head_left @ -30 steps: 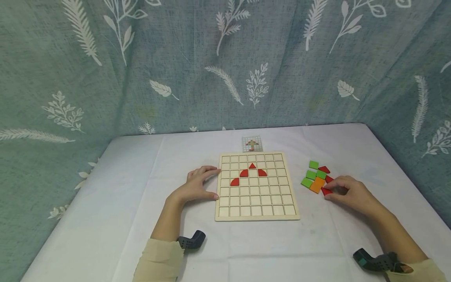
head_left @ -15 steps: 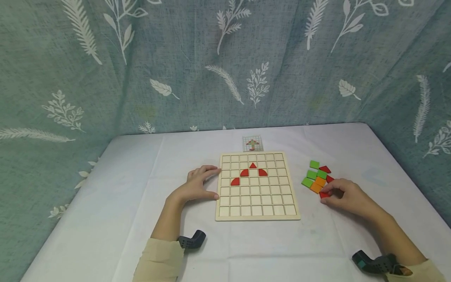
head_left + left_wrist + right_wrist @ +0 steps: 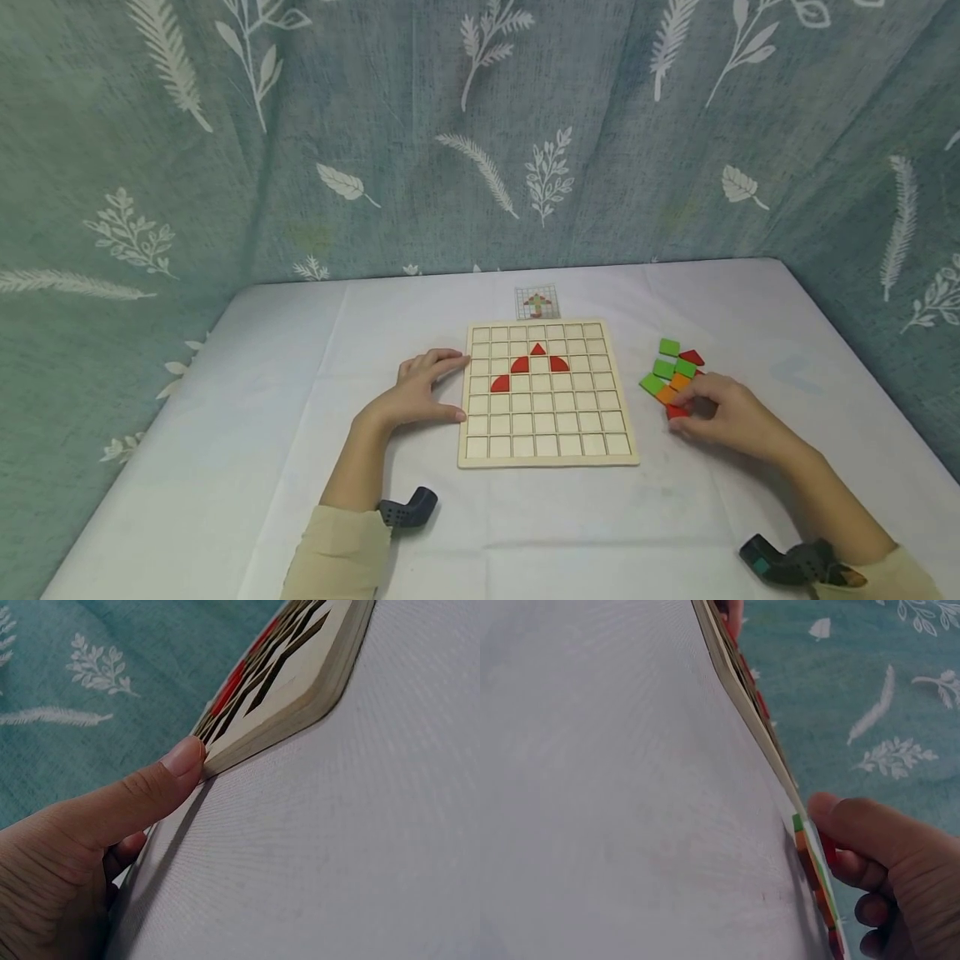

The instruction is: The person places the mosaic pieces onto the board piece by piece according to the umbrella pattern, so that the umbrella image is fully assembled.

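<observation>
In the head view, my left hand (image 3: 412, 398) rests beside a wooden grid board (image 3: 547, 423), its thumb and fingertips touching the left edge. The left wrist view has the thumb (image 3: 184, 756) right at the board's rim. A red triangle (image 3: 537, 350) and several red quarter-circle tiles (image 3: 520, 365) lie in the board's cells. Right of the board, my right hand (image 3: 738, 419) pinches a red tile (image 3: 676, 412) between thumb and fingers; its full shape is hidden. Close by are green square tiles (image 3: 663, 368), orange tiles (image 3: 679, 382) and another red tile (image 3: 692, 357).
A small pattern card (image 3: 537, 302) lies behind the board's far edge. White cloth (image 3: 225, 433) covers the table, and a leaf-patterned curtain (image 3: 405, 192) hangs behind it. Each wrist wears a dark camera mount (image 3: 408, 508).
My right hand has drawn the red tile leftward along the near side of the orange tiles. The left hand stays at the board's edge.
</observation>
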A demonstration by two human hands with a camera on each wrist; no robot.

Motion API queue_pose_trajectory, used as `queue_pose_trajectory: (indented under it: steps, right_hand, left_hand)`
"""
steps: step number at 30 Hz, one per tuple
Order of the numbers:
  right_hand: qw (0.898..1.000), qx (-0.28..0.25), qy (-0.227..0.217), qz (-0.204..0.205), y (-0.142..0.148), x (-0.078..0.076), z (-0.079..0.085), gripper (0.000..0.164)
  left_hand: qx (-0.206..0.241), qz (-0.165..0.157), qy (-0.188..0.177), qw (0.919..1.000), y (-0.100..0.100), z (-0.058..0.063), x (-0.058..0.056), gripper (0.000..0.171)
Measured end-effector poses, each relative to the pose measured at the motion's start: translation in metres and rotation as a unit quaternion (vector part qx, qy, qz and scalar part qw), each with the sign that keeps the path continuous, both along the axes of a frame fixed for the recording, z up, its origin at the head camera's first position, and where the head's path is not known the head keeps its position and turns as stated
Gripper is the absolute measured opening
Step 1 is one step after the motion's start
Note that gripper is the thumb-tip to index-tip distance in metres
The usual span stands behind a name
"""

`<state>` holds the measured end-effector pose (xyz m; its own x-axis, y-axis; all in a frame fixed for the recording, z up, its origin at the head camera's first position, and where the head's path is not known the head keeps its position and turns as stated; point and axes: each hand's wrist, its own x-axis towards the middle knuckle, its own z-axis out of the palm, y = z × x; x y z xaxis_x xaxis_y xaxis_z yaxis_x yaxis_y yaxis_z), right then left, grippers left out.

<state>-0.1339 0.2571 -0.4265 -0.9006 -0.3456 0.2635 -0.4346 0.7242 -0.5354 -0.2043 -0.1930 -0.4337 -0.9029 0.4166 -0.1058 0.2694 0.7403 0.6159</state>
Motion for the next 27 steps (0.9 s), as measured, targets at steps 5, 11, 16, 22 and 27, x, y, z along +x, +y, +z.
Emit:
queue_pose_trajectory:
  steps: [5,11,16,22,27]
  right_hand:
    - [1.000,-0.005,-0.006,0.008,-0.003,-0.003,0.000,0.025]
    - [0.999,-0.015,-0.035,0.013,-0.008,-0.008,0.003,0.024]
    - [0.998,-0.017,-0.064,0.021,-0.012,-0.012,0.008,0.025]
    - [0.997,-0.021,-0.071,0.022,-0.015,-0.018,0.010,0.025]
    - [0.996,-0.031,-0.076,0.032,-0.018,-0.022,0.011,0.024]
  left_hand:
    - [-0.001,0.001,0.000,1.0000,-0.001,0.001,0.000,0.090]
    - [-0.002,0.003,0.000,1.0000,0.000,0.001,-0.001,0.090]
    - [-0.001,0.006,0.000,1.0000,0.000,0.001,-0.001,0.091]
    - [-0.002,0.008,-0.002,1.0000,0.001,0.001,0.000,0.090]
    - [0.001,0.004,-0.004,1.0000,0.001,0.001,-0.001,0.090]
